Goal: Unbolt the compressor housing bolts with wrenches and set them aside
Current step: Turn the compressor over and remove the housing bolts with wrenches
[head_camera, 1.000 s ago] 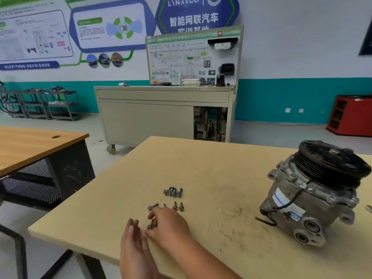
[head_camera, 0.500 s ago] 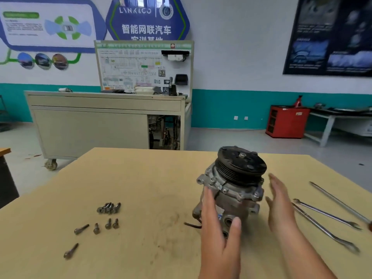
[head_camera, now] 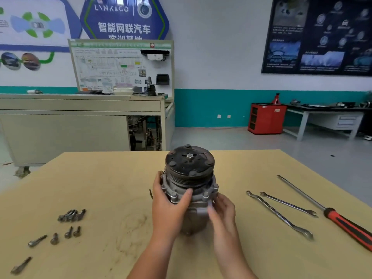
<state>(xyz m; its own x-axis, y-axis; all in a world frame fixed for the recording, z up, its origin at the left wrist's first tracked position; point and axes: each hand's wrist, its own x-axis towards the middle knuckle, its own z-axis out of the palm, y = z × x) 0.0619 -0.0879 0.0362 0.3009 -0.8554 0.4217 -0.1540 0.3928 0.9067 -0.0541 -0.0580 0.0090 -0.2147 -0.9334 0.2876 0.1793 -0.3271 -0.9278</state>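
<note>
**AC compressor point(head_camera: 189, 174) upright, gripped from both sides**

The compressor stands on the table point(head_camera: 100, 178) with its black clutch pulley on top, between the two hands. The left hand point(head_camera: 169, 206) grips its left side, fingers wrapped round the bolted flange and thumb laid across the front. The right hand point(head_camera: 222, 208) holds the lower right of the housing with curled fingers. Loose bolts point(head_camera: 71, 215) lie well left of the left fingers. Two combination wrenches point(head_camera: 279, 215) and a red-handled screwdriver point(head_camera: 342, 223) lie right of the right fingers.

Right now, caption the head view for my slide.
Left hand and right hand hold the upright compressor on the table; loose bolts lie left of it, two wrenches and a screwdriver right.
</note>
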